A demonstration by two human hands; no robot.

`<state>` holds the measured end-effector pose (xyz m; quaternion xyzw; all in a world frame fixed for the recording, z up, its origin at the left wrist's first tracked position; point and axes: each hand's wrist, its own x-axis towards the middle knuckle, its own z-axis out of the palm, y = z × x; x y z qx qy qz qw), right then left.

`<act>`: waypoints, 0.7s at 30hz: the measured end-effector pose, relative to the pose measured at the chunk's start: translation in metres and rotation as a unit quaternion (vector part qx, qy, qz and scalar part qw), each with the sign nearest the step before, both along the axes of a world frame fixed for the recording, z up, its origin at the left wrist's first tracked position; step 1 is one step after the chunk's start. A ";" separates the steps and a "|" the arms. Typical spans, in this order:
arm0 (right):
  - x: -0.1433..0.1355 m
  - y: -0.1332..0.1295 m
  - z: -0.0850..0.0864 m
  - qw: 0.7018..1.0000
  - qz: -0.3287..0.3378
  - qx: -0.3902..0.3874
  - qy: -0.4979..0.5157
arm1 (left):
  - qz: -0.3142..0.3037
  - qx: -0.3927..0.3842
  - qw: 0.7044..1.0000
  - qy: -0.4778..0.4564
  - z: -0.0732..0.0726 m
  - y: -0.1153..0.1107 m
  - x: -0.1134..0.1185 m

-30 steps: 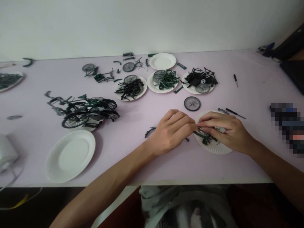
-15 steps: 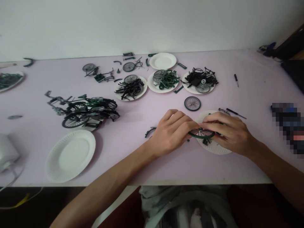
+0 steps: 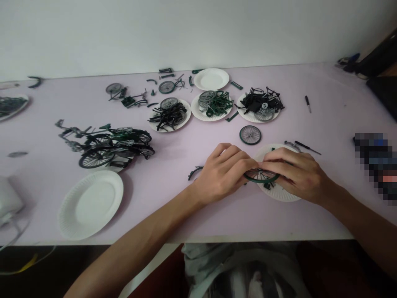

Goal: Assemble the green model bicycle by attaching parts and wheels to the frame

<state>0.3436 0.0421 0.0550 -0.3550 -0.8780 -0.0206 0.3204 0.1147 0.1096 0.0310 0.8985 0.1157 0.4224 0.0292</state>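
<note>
A small bicycle wheel (image 3: 261, 179) with a green rim and thin spokes is gripped between my two hands. My left hand (image 3: 223, 173) pinches its left edge, fingers curled round it. On the opposite side my right hand (image 3: 294, 173) has its fingers closed on the wheel too. Underneath lies a paper plate (image 3: 283, 196) with a few small dark parts, partly covered by my right hand. A curved dark part (image 3: 194, 172) pokes out beside my left hand. Another wheel (image 3: 250, 135) lies flat on the table just beyond the hands.
Assembled model bicycles (image 3: 114, 142) stand at the left, behind a paper plate (image 3: 117, 198). Plates of black parts (image 3: 169, 116), green parts (image 3: 218, 103) and more black parts (image 3: 260, 101) sit farther back. Screwdrivers (image 3: 307, 103) lie at the right.
The wheel has tilted slightly, showing a little more of its face, while both hands keep hold of it. The whole view has shifted slightly.
</note>
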 end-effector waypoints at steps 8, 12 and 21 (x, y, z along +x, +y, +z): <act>-0.001 -0.002 0.001 1.000 -0.005 0.022 -0.011 | 0.008 -0.018 1.000 0.001 0.002 -0.001 0.000; -0.001 -0.002 0.001 0.999 -0.003 0.032 -0.026 | 0.003 -0.033 0.999 0.003 0.002 -0.002 0.000; 0.000 -0.002 -0.001 0.998 0.021 0.030 -0.049 | 0.004 -0.003 1.000 0.010 0.004 -0.003 0.000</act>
